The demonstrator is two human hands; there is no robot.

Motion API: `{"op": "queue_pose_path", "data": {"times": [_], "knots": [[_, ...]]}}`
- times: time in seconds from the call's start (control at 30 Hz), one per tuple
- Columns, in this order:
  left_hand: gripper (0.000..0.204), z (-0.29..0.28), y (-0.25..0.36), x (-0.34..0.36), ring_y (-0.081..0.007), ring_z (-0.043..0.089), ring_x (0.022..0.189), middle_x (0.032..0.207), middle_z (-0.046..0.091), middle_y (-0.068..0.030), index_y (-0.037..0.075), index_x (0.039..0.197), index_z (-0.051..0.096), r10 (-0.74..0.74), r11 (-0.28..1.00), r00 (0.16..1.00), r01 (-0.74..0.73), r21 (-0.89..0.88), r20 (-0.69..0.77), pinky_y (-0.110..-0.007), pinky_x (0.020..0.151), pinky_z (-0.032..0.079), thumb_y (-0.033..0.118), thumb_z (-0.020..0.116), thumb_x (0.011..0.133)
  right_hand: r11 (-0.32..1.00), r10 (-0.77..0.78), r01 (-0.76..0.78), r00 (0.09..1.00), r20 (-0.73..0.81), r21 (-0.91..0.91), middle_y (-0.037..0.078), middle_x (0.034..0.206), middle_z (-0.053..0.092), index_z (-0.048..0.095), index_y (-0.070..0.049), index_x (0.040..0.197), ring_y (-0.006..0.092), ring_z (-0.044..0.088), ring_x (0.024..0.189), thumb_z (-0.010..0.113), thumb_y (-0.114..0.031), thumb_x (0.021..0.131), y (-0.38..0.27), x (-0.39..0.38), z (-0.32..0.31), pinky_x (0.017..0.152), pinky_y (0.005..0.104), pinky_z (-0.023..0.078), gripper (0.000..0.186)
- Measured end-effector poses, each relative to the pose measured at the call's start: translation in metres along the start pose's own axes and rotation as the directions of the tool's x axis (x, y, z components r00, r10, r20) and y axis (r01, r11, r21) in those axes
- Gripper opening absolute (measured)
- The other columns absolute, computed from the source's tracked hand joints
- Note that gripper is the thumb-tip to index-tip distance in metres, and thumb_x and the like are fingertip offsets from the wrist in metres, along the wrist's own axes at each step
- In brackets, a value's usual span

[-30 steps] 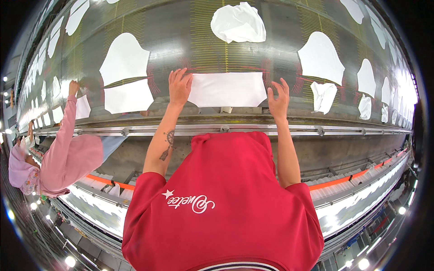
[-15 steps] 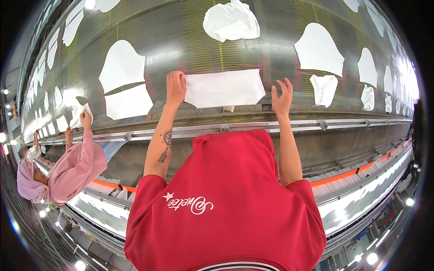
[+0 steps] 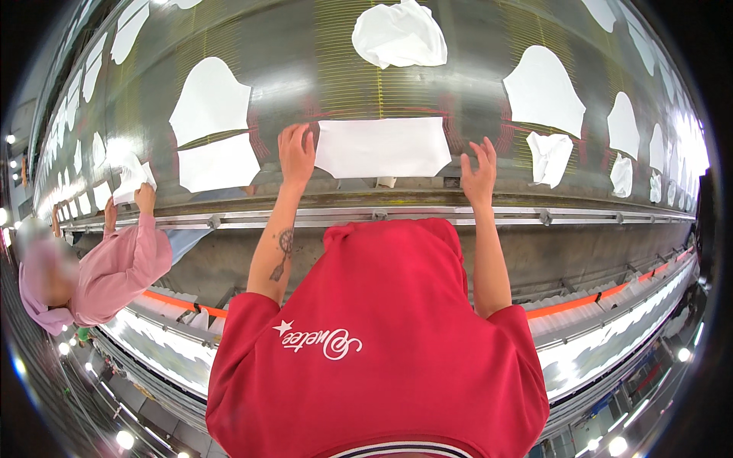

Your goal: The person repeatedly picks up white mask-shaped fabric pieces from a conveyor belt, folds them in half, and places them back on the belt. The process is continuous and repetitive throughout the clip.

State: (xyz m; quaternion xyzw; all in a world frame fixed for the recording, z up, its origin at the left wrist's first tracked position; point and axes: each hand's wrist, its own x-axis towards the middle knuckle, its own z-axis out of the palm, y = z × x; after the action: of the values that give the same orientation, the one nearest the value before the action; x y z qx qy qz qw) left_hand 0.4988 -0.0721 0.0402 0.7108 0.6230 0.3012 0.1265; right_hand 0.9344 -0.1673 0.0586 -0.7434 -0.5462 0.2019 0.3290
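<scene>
A white rectangular cloth piece with clipped lower corners [image 3: 382, 149] lies flat on a dark printing bed [image 3: 279, 72] marked with yellow and red lines. My left hand [image 3: 296, 153] is at its left edge, fingers slightly bent and apart, with nothing visibly gripped. My right hand [image 3: 477, 172] is raised a little beyond the right edge, fingers apart and empty. Farther back lies a crumpled white cloth piece [image 3: 397, 34]. Shaped white pieces [image 3: 206, 99] lie on either side, with a bunched one [image 3: 548, 156] to the right.
A co-worker in pink [image 3: 122, 263] at the left handles a white piece [image 3: 130, 175] with both hands. A metal rail [image 3: 412, 213] runs along the bed's front edge. Below it are a grey trough [image 3: 580, 252] and an orange strip [image 3: 557, 309].
My left fingers, pinched at the cloth's left edge half a second ago, have loosened. My right hand has shifted slightly down. The co-worker's hands have come up to a white piece and lifted it.
</scene>
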Motion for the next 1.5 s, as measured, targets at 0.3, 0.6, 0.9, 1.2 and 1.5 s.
{"op": "queue_pose_path", "data": {"times": [0.3,0.6,0.9,1.2,1.5], "knots": [[0.027,-0.007,0.025,-0.096,-0.0326,0.06,0.101,0.109,0.065,-0.0122,0.004,0.116,0.08,-0.198,0.973,0.978,0.204,0.11,-0.065,-0.045,0.091,0.049,0.022,0.077,0.097,0.999,0.021,-0.021,0.999,-0.038,-0.024,0.021,0.154,0.053,0.071,0.0,0.127,0.0379,0.06,0.129,0.072,-0.014,0.099,-0.005,-0.049,-0.013,0.11,0.0467,0.049,0.031],[0.016,0.003,0.029,-0.091,-0.0341,0.064,0.097,0.1,0.07,-0.0111,0.005,0.098,0.08,-0.254,0.956,0.962,0.265,0.124,-0.096,-0.046,0.086,0.051,0.02,0.079,0.093,1.0,-0.018,0.018,1.0,0.003,-0.005,0.023,0.152,0.053,0.071,-0.002,0.125,0.0418,0.056,0.133,0.074,-0.012,0.095,0.0,-0.071,0.002,0.112,0.0492,0.046,0.032],[0.018,0.007,0.033,-0.088,-0.0359,0.064,0.094,0.096,0.068,-0.0144,0.003,0.097,0.076,-0.413,0.909,0.908,0.416,0.029,-0.078,-0.048,0.085,0.05,0.021,0.073,0.098,0.999,0.039,-0.039,0.998,-0.045,-0.001,0.022,0.154,0.052,0.072,-0.003,0.125,0.0423,0.054,0.132,0.073,-0.014,0.095,-0.004,-0.073,0.009,0.112,0.05,0.045,0.032],[0.017,0.016,0.03,-0.09,-0.0416,0.062,0.098,0.1,0.064,-0.0194,0.001,0.101,0.065,-0.422,0.902,0.906,0.424,0.081,-0.033,-0.053,0.085,0.048,0.019,0.064,0.102,0.996,-0.07,0.068,0.997,-0.028,-0.064,0.023,0.154,0.051,0.072,-0.005,0.124,0.044,0.051,0.137,0.074,-0.014,0.095,-0.02,-0.064,0.021,0.114,0.0525,0.043,0.031],[0.016,0.018,0.025,-0.095,-0.0401,0.06,0.097,0.101,0.062,-0.0194,0.001,0.103,0.063,-0.47,0.883,0.882,0.47,-0.005,-0.027,-0.051,0.085,0.047,0.016,0.064,0.102,0.989,-0.139,0.14,0.99,0.024,-0.044,0.022,0.153,0.053,0.071,-0.003,0.124,0.0437,0.052,0.135,0.075,-0.011,0.093,-0.032,-0.047,0.025,0.113,0.0517,0.044,0.031]]}}
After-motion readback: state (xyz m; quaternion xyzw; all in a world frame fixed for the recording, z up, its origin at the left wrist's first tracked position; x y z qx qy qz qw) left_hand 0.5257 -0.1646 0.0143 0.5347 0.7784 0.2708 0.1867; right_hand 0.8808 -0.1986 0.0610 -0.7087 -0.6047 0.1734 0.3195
